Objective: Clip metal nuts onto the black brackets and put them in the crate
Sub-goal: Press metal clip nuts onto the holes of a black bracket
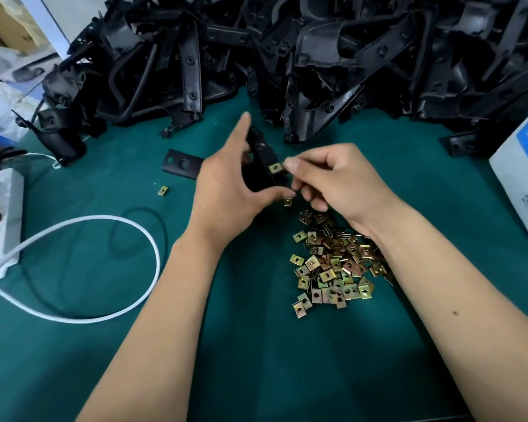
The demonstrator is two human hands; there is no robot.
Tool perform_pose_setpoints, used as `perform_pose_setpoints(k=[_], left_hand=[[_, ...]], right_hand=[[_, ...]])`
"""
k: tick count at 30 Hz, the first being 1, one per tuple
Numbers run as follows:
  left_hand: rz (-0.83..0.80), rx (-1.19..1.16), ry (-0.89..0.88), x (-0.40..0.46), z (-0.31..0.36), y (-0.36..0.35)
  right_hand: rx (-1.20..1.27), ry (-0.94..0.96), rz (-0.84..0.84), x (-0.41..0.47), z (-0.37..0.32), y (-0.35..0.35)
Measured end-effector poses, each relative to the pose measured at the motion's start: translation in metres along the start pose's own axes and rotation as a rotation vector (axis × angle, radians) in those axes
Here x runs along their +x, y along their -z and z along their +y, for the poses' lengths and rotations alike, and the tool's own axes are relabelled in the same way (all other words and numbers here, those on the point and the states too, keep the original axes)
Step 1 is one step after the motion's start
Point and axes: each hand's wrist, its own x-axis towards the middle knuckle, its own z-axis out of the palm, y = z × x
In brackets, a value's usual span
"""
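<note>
Head view: black bracket (264, 166) half hidden behind left hand (226, 190).

My green bench (287, 345) carries a heap of black brackets (317, 56), a pile of metal nuts (333, 263), a looped white cable (128, 233) and a white box (521, 178).

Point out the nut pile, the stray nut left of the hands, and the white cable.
nut pile (336, 263), head view, middle of the heap
stray nut (163, 190), head view, its top face
white cable (153, 248), head view, right side of its loop
</note>
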Motion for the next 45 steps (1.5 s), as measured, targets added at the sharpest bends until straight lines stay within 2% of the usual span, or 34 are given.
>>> perform_pose_setpoints(k=[1,3,5,7,10,13,18,22,26,28,32,35,39,42,45], left_hand=[[0.039,0.000,0.042,0.001,-0.004,0.002],[0.114,-0.030,0.137,0.003,-0.011,0.006],[0.168,-0.071,0.209,0.004,-0.018,0.009],[0.188,-0.090,0.229,0.005,-0.020,0.010],[0.155,-0.113,0.210,0.004,-0.017,0.008],[0.074,-0.110,0.140,0.003,-0.011,0.007],[-0.032,-0.107,0.040,-0.001,-0.001,0.002],[-0.043,-0.078,0.041,-0.002,-0.001,0.001],[0.101,0.030,0.126,0.001,-0.005,0.003],[0.144,0.040,0.167,0.001,-0.008,0.003],[0.117,-0.018,0.171,0.001,-0.009,0.002],[0.031,-0.038,0.120,0.000,-0.004,0.001],[-0.074,-0.051,0.038,-0.003,0.005,0.000],[-0.112,-0.060,0.002,-0.004,0.010,-0.002],[-0.112,-0.093,0.003,-0.005,0.010,-0.001]], right_hand=[[-0.098,0.038,0.033,0.000,0.000,0.004],[-0.459,0.147,0.066,0.002,0.002,0.012],[-0.734,0.215,-0.005,0.001,0.002,0.015],[-0.865,0.224,-0.094,-0.001,0.002,0.010],[-0.919,0.242,-0.126,-0.001,0.002,0.003],[-0.961,0.272,-0.069,-0.001,0.003,-0.001],[-0.536,0.183,0.127,0.000,0.001,0.004],[-0.698,0.237,0.144,0.001,0.003,0.006],[-0.892,0.236,0.011,0.002,0.005,0.000],[-0.925,0.247,-0.020,0.001,0.004,-0.005],[-0.970,0.287,0.000,-0.001,0.005,-0.009],[-0.766,0.256,0.100,0.000,0.006,-0.005],[-0.212,0.184,0.237,0.003,0.003,-0.005],[0.187,0.110,0.235,0.001,0.000,-0.007],[0.293,0.094,0.201,0.000,-0.002,-0.004]])
